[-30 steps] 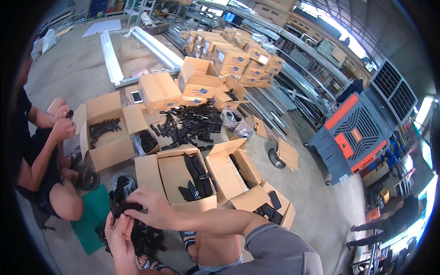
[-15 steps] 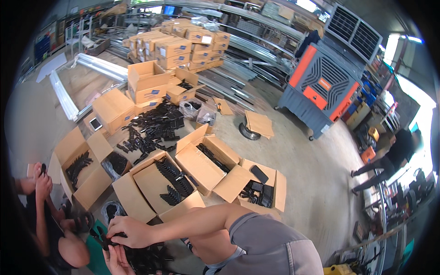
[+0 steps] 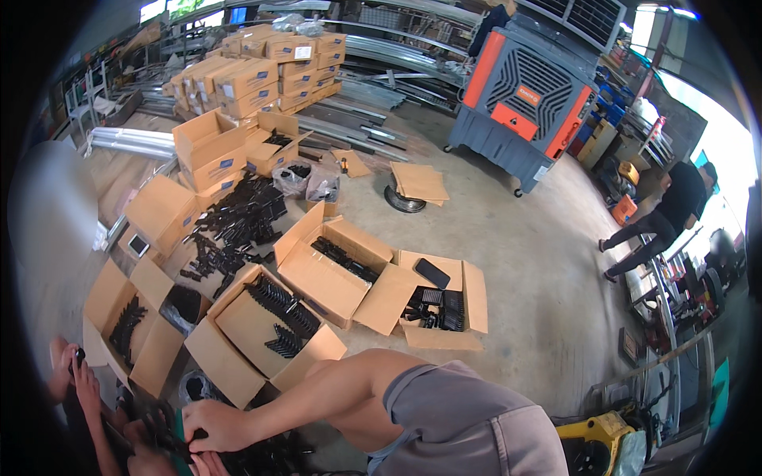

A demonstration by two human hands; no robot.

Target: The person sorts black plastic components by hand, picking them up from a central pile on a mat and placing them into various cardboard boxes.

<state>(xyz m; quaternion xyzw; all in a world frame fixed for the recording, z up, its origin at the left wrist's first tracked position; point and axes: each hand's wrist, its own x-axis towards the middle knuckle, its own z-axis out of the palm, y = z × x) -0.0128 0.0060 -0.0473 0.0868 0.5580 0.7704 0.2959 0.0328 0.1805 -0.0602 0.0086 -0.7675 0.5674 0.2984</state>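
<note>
1. Head view: right hand (image 3: 213, 426) reaches across low in frame, fingers curled down onto a heap of black plastic parts (image 3: 262, 456) by the person's knees; whether it grips one, can't tell.
2. Left hand (image 3: 147, 458) sits just beside it at the bottom edge, mostly hidden; finger state can't tell.
3. Nearest open cardboard box (image 3: 266, 329) has black parts stacked inside, right above the hands.
4. Co-worker's hands (image 3: 70, 366) at left edge pinch a small black piece.
5. Grey-and-orange air cooler (image 3: 528, 107) stands well apart, far back.
</note>
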